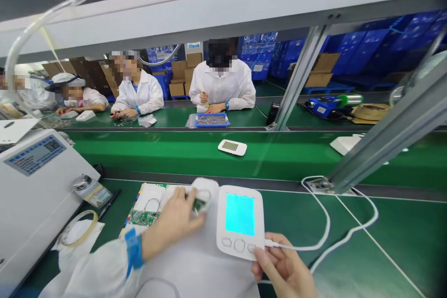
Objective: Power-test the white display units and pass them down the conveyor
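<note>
White monitor unit [239, 221]: one, lying face up on a pale mat [195, 260] at the near edge of the green bench [384, 242]. Rounded rectangular plastic shell, smooth and glossy; one lit cyan screen; three oval buttons in a row beneath it.

White cable [324, 223]: one, thin and flexible, looping across the bench from a metal frame post [380, 139] to the unit's lower right corner.

Right hand [284, 270]: thumb and forefinger pinch the cable's plug at that corner.

Left hand [178, 219]: fingers curled, gripping a small white housing [204, 193] with a green part inside, just left of the unit. Blue wrist strap [133, 249] on a white sleeve.

Green circuit board [145, 217]: one, flat, in a white tray beside the left hand.

Tape ring [78, 228]: one, yellowish, on white paper.

Grey machine [31, 186]: one, boxy, with a blue label panel.

Second white unit [232, 147]: one, unlit, on the green conveyor belt.

Blue tray [212, 120]: one, filled with small grey parts, across the line.

Persons in white coats: four seated opposite.
</note>
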A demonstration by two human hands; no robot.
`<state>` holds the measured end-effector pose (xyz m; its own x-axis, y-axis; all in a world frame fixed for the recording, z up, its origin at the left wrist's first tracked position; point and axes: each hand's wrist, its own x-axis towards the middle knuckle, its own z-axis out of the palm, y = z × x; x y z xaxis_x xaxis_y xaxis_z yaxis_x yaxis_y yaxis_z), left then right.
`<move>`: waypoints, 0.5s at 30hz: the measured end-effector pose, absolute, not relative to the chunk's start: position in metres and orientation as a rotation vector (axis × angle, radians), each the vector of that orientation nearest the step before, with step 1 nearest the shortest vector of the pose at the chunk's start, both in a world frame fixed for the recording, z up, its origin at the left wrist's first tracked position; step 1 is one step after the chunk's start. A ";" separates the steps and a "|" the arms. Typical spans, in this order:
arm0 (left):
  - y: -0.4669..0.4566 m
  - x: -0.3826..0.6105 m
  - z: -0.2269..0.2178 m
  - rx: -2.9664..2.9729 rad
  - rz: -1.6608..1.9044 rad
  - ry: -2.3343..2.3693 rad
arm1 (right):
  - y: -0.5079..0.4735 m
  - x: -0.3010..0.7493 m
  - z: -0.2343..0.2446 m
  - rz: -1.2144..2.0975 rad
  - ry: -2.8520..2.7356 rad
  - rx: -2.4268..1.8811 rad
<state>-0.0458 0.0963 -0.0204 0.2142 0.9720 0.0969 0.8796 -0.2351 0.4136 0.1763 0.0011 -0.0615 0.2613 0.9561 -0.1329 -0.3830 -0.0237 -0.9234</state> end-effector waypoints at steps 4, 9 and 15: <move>0.051 -0.018 -0.038 2.294 0.300 1.706 | 0.003 0.180 -0.062 1.246 -0.757 -1.076; 0.059 -0.023 -0.028 2.301 0.309 1.678 | 0.005 0.182 -0.067 1.210 -0.753 -1.027; 0.045 -0.004 -0.018 1.559 0.643 0.970 | 0.004 0.185 -0.073 1.289 -0.829 -1.017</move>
